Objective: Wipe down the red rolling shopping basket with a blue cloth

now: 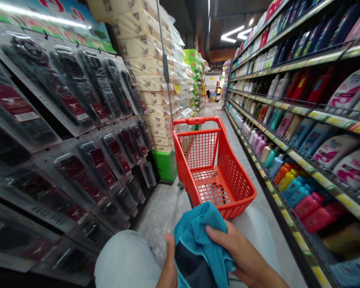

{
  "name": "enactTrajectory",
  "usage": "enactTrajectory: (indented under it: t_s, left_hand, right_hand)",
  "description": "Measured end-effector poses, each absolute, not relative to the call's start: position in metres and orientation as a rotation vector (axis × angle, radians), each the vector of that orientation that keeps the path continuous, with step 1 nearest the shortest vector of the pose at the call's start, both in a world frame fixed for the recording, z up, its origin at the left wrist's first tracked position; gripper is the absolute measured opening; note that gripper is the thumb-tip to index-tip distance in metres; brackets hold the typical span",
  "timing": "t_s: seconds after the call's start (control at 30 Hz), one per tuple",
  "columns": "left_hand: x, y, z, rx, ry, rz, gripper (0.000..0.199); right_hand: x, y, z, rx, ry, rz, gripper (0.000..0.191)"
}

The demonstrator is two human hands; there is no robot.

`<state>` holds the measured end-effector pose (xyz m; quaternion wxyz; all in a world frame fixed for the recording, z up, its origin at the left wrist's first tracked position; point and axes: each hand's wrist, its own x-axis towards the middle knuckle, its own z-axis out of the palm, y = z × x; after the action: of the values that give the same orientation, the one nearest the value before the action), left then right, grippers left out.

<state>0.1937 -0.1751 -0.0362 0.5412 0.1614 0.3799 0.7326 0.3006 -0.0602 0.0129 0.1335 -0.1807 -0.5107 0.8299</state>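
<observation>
Both your hands are closed on a teal mesh cloth: your left hand grips it from the near side, and your right hand wraps across it with the fingers spread. The cloth sits just in front of you, touching or nearly touching the near end of a red shopping cart. Shelves of bottles line your right, and hanging packs and stacked tissue bales line your left.
</observation>
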Motion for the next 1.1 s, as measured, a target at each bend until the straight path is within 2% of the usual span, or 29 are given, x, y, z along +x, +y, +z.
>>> enactTrajectory:
  t_s: [0.07, 0.17, 0.23, 0.3, 0.4, 0.47, 0.53, 0.63, 0.77, 0.87, 1.1]
  left_hand:
    - [0.196, -0.172, -0.035, 0.375, 0.781, 1.673, 0.103]
    - [0.204, -0.170, -0.037, 0.302, 0.821, 1.682, 0.089]
    - [0.208, -0.170, -0.040, 0.295, 0.944, 1.716, 0.082]
    - [0.209, -0.172, -0.043, 0.277, 1.121, 1.752, 0.075]
    - [0.198, -0.172, -0.046, 0.202, 1.388, 1.791, 0.063]
    - [0.179, -0.167, -0.045, 0.199, 1.571, 1.820, 0.059]
    - [0.156, -0.153, -0.041, 0.354, 1.816, 1.869, 0.053]
    - [0.129, -0.119, -0.034, 0.939, 2.156, 1.912, 0.040]
    - [0.123, -0.079, -0.038, 1.347, 2.227, 1.664, 0.038]
    - [0.125, -0.063, -0.048, 1.314, 2.249, 1.708, 0.036]
    - [0.078, -0.013, -0.055, 1.073, 2.365, 1.876, 0.028]
  right_hand:
    - [0.291, -0.053, 0.005, -0.564, -1.600, 2.207, 0.038]
    - [0.273, -0.053, -0.025, -0.614, -1.890, 1.563, 0.035]
    - [0.265, -0.061, -0.046, -0.580, -2.044, 1.204, 0.045]
    - [0.262, -0.072, -0.059, -0.491, -2.193, 1.007, 0.055]
    - [0.264, -0.077, -0.056, -0.264, -2.362, 0.952, 0.067]
    - [0.266, -0.068, -0.046, -0.197, -2.364, 0.954, 0.067]
    - [0.264, -0.051, -0.036, -0.351, -2.276, 0.852, 0.059]
    - [0.255, -0.027, -0.032, -0.665, -2.220, 0.561, 0.046]
    - [0.246, -0.015, -0.043, -0.741, -2.377, 0.250, 0.041]
    - [0.246, -0.012, -0.049, -0.652, -2.325, 0.113, 0.042]
    - [0.263, 0.006, -0.056, -0.468, -2.261, 0.137, 0.034]
